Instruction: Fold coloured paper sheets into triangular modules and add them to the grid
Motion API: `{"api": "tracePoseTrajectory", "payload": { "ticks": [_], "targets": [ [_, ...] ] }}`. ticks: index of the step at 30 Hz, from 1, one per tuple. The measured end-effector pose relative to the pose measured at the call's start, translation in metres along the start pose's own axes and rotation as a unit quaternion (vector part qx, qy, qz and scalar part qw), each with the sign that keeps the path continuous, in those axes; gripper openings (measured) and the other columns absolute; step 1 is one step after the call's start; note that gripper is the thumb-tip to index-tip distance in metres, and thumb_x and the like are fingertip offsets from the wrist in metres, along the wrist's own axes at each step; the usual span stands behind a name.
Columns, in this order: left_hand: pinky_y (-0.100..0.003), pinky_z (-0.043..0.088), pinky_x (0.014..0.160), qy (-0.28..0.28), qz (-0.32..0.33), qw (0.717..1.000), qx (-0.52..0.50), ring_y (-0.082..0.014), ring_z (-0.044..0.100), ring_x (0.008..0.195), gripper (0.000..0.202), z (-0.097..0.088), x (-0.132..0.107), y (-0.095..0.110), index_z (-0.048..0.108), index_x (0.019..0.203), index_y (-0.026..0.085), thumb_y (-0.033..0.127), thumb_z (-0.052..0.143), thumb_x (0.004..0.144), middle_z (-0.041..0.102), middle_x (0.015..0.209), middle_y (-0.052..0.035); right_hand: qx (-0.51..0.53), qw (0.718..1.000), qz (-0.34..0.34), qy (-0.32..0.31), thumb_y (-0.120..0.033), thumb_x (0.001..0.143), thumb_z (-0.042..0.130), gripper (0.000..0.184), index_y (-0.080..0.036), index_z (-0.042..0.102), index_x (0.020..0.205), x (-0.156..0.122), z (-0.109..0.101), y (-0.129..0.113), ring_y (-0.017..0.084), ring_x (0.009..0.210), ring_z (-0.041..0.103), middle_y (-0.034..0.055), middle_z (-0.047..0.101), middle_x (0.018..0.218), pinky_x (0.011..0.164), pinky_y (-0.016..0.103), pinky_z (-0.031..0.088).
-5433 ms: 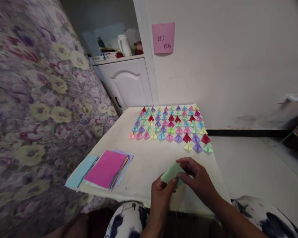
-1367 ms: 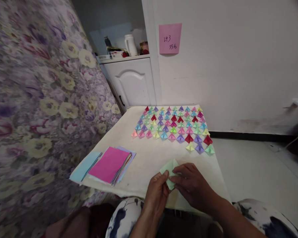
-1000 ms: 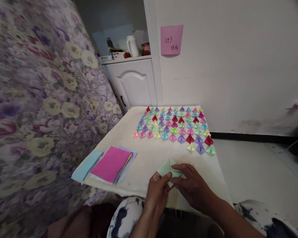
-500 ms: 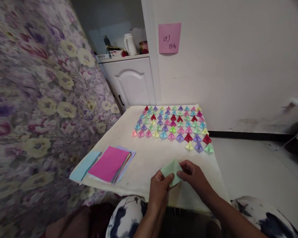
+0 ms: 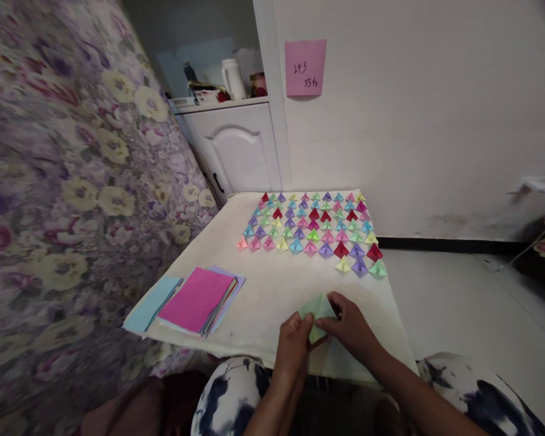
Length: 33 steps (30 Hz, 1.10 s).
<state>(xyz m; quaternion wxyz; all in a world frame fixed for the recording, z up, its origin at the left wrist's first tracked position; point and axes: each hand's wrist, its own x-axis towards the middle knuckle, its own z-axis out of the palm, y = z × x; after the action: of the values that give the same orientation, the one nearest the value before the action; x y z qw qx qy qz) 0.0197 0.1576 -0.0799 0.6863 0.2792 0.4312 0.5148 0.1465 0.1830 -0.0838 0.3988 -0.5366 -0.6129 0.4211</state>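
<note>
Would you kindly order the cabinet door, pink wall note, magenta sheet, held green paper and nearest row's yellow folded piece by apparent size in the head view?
1. Cabinet door
2. Magenta sheet and pink wall note: too alike to rank
3. Green paper, partly hidden
4. Yellow folded piece

Green paper: plain-faced to you 5.4 s ago, now creased from its far corner | Your right hand: fingers lay across the front 1.0 s ago; now only its thumb does, the fingers having gone to the far-right edge | Your left hand: thumb slightly further left than 0.5 s ago
</note>
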Motion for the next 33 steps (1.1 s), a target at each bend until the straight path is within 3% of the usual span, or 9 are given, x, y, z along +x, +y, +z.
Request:
{"api": "tracePoseTrajectory", "payload": {
  "ticks": [4,10,17,29,33],
  "targets": [
    [-0.031,0.050,0.071,-0.011,0.003,1.000,-0.026,-0.0201,0.062,0.086,0.029,0.000,0.001,-0.003,0.062,0.103,0.017,0.032,0.060,0.078,0.068,0.099,-0.0080,0.044,0.999,0.017,-0.014,-0.022,0.062,0.066,0.022,-0.015,0.061,0.082,0.002,0.002,0.006,0.019,0.072,0.055,0.0011,0.062,0.078,0.063,0.027,0.043],
    [-0.034,0.050,0.078,-0.037,0.005,0.998,-0.056,-0.0208,0.061,0.093,0.035,0.000,0.002,0.000,0.056,0.110,0.020,0.025,0.060,0.076,0.064,0.109,-0.0086,0.180,0.978,0.064,-0.080,-0.028,0.062,0.068,0.027,-0.013,0.065,0.084,0.007,0.000,0.013,0.017,0.062,0.056,0.0013,0.066,0.070,0.057,0.026,0.044],
    [-0.032,0.050,0.077,-0.079,-0.023,0.997,-0.009,-0.0224,0.061,0.096,0.041,0.001,-0.001,0.005,0.055,0.112,0.019,0.021,0.065,0.072,0.062,0.116,-0.0106,0.216,0.967,0.108,-0.082,-0.026,0.057,0.070,0.020,-0.014,0.064,0.072,0.010,-0.003,0.009,0.014,0.053,0.053,-0.0016,0.062,0.058,0.052,0.024,0.041],
    [-0.026,0.050,0.071,-0.119,-0.062,0.988,0.077,-0.0201,0.067,0.083,0.056,-0.008,0.001,0.006,0.048,0.120,0.017,0.016,0.070,0.067,0.069,0.096,-0.0091,0.229,0.964,0.117,-0.062,-0.019,0.057,0.066,0.015,-0.014,0.061,0.070,0.013,-0.008,0.007,0.012,0.051,0.050,-0.0020,0.060,0.058,0.050,0.023,0.039],
    [-0.026,0.050,0.070,-0.101,-0.069,0.985,0.119,-0.0193,0.067,0.080,0.042,-0.009,0.001,0.012,0.053,0.109,0.014,0.027,0.068,0.072,0.069,0.089,-0.0093,0.246,0.962,0.106,-0.050,-0.019,0.059,0.065,0.016,-0.014,0.061,0.073,0.013,-0.012,0.003,0.012,0.053,0.051,-0.0020,0.061,0.062,0.053,0.023,0.040]
  ]
}}
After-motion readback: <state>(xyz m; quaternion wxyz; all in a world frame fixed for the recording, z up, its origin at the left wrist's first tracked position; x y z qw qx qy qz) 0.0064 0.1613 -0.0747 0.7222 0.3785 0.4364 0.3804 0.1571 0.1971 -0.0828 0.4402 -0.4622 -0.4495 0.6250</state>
